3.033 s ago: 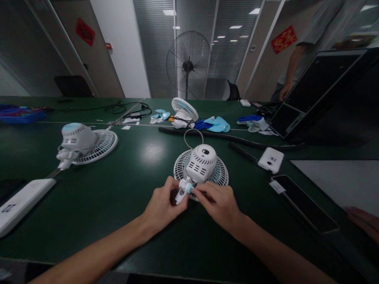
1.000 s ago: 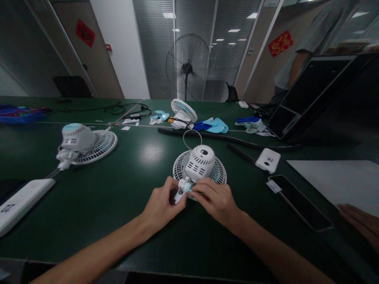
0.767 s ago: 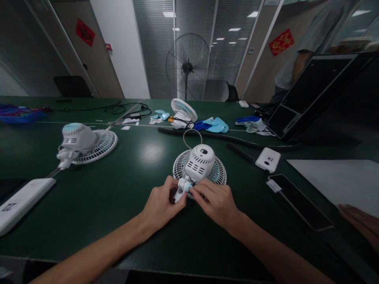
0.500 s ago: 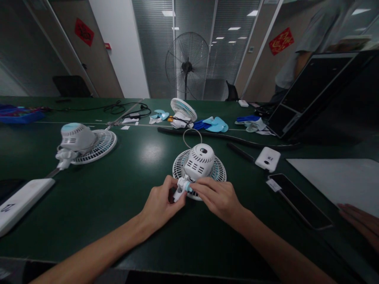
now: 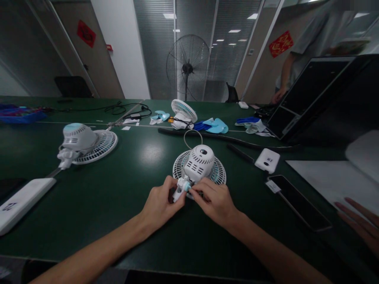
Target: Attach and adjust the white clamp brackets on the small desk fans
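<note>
A small white fan (image 5: pixel 199 162) lies grille down on the green table, its motor housing facing up. At its near side is a white clip (image 5: pixel 178 191) with a light blue knob (image 5: pixel 186 185). My left hand (image 5: pixel 161 200) is closed on the clip, thumb and fingers at either side of it. From the right, my right hand (image 5: pixel 215 198) pinches at the blue knob with thumb and index finger, the other fingers curled above the grille.
Another white fan (image 5: pixel 78 139) lies at left near a white power bank (image 5: pixel 25 201). A phone (image 5: pixel 299 201) and small white device (image 5: pixel 267 160) are at right, near another person's hand (image 5: pixel 359 221). A black tube (image 5: pixel 225 136) crosses behind the fan.
My right hand's fingers have shifted at the knob, uncovering more of it. My left hand keeps its grip. At the back right, another person's arm has come down beside the black case.
</note>
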The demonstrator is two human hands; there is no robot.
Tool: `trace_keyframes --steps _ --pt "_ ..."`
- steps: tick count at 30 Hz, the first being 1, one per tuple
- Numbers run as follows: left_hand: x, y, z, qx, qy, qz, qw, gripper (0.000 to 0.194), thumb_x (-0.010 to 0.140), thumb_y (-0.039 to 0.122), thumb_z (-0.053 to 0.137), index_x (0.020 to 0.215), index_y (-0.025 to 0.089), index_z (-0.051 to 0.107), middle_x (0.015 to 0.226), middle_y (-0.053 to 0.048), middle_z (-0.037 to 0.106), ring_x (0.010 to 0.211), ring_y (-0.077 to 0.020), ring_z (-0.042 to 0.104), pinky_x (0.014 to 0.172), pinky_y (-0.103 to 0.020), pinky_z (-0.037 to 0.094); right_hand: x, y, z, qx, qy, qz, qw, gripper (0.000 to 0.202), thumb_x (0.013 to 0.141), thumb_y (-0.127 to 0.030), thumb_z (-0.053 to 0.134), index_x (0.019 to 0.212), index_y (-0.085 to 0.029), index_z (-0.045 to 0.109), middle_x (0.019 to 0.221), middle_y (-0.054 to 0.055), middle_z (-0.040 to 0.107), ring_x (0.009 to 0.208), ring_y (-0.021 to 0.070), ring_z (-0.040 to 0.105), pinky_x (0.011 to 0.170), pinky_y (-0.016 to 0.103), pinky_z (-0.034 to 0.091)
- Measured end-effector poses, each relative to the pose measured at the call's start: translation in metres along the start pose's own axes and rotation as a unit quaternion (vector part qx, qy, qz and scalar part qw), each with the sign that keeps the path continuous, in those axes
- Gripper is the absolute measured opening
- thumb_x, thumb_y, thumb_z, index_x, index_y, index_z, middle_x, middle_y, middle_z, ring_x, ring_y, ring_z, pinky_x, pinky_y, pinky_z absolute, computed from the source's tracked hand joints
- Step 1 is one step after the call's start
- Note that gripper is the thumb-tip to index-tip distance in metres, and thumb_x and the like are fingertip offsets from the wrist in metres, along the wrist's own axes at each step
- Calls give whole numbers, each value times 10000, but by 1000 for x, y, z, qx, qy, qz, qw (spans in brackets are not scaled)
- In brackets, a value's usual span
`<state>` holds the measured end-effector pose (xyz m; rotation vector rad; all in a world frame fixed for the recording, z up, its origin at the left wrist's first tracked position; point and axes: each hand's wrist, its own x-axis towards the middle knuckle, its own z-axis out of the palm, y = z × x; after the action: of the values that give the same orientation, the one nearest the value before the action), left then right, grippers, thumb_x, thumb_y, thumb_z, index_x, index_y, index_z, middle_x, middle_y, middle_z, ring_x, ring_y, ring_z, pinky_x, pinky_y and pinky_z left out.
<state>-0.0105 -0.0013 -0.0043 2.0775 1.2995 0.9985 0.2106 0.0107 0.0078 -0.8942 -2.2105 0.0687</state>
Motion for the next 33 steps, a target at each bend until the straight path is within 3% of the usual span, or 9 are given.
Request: trace_keyframes --steps 3,7,10,16,20,23,25,28,33 --pt "0 0 0 3 1 1 1000 215 950 329 631 1094 204 533 871 -9 740 588 -135 628 525 -239 475 0 -1 -2 -41 -18 -18 999 193 1034 -264 560 933 -179 701 835 21 707 671 143 649 562 292 472" --pt "1 1 -1 2 1 2 1000 217 949 335 629 1091 198 539 882 -19 741 601 -141 637 516 -236 473 -3 4 -10 -74 -16 -65 995 202 1019 -239 594 1201 -196 668 1037 38 746 768 151 692 643 296 535" --pt "1 1 -2 5 -3 2 1000 214 950 340 628 1081 197 537 907 -25 739 615 -145 644 535 -245 489 -3 8 -12 -81 -8 -101 992 255 1025 -202 592 1274 -206 645 1102 39 748 817 143 711 687 284 555" --pt "0 2 -3 4 -2 4 1000 208 959 335 614 1100 203 536 942 -31 749 642 -150 664 555 -247 505 -1 6 -5 -23 11 -55 998 148 1040 -233 586 1114 -178 702 995 38 758 799 132 711 682 269 539" --pt "0 2 -2 3 1 4 1000 213 953 337 620 1099 200 547 939 -35 752 618 -147 653 543 -250 506 -1 1 3 22 2 13 1000 211 1053 -278 557 950 -183 715 828 17 720 698 129 665 590 268 485" --pt "1 2 -3 3 -1 -2 1000 214 949 338 628 1092 198 553 934 -32 752 621 -144 654 540 -245 503 -2 -1 4 22 2 25 999 238 1053 -282 547 912 -183 710 761 11 692 659 134 646 562 273 472" --pt "1 2 -3 6 3 -3 1000 210 944 337 634 1078 198 554 913 -25 750 608 -140 645 527 -240 491 -3 1 0 2 7 8 1000 161 1033 -282 586 1037 -180 710 850 24 729 703 141 676 579 278 497" --pt "2 2 -4 9 5 1 1000 204 943 331 635 1072 197 550 906 -19 747 593 -133 631 519 -237 478 -3 9 -8 -15 -2 -69 998 263 1021 -206 602 1279 -189 647 1097 56 756 851 146 724 670 276 563" --pt "1 0 -3 14 -3 7 1000 215 956 334 625 1103 197 547 913 -25 747 600 -137 634 522 -239 478 0 18 -11 -16 9 -118 993 239 1026 -128 559 1229 -182 672 1109 62 760 907 145 731 704 267 589"
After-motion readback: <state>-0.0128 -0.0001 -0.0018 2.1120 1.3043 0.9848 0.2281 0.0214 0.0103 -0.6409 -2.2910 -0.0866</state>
